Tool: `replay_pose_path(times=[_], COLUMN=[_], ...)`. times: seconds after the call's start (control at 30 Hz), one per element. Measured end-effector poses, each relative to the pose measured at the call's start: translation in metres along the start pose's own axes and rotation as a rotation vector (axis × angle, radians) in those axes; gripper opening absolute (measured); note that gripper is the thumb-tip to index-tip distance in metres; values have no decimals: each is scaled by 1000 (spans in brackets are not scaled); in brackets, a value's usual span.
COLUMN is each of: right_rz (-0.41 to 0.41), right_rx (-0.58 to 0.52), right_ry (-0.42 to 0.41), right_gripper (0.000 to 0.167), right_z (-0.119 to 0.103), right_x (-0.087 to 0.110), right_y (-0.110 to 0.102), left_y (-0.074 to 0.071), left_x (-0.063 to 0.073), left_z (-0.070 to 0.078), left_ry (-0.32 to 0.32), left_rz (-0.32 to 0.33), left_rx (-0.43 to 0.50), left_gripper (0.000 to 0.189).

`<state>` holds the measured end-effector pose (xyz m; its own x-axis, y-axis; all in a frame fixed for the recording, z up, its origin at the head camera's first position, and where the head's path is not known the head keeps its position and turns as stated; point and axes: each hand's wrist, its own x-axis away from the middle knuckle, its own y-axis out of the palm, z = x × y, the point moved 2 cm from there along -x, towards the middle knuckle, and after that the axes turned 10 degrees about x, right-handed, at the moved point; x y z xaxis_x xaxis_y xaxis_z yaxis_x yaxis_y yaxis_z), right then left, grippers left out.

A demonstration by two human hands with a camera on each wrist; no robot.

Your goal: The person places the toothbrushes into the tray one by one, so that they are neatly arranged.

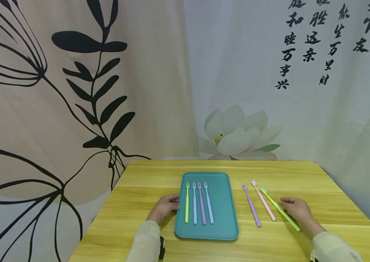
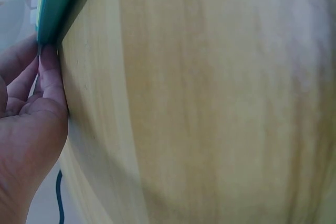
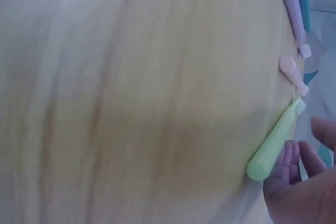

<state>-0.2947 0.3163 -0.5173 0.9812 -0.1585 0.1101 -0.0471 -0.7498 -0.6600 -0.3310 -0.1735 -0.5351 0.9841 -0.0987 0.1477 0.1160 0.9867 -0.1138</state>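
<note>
My left hand pinches the left rim of a teal tray, also seen at the upper left of the left wrist view. On the tray several toothbrushes lie side by side: a yellow-green toothbrush, a light blue one, a purple toothbrush and another light blue toothbrush. Right of the tray, my right hand is beside a green toothbrush, its fingers loosely bent and its thumb apart from them. Left of that are a pink toothbrush and a purple toothbrush, both slanted on the table.
Everything lies on a wood-grain table. Behind it hangs a pale curtain printed with dark plants, a lotus and writing. A dark cord shows beyond the table edge in the left wrist view.
</note>
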Motion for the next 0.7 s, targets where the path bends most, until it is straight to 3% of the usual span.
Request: replay_pose_path(times=[0.4,0.7], right_rz=[-51,-43], right_rx=[-20,91], right_ry=[37,-23], right_gripper=[56,51], right_z=[14,9], right_x=[-9,-5], right_y=[2,1], left_y=[0,0], left_x=[-1,1], left_z=[-2,0], left_ry=[23,14], left_rz=[4,9], left_rx=[6,-5], left_gripper=[50,50])
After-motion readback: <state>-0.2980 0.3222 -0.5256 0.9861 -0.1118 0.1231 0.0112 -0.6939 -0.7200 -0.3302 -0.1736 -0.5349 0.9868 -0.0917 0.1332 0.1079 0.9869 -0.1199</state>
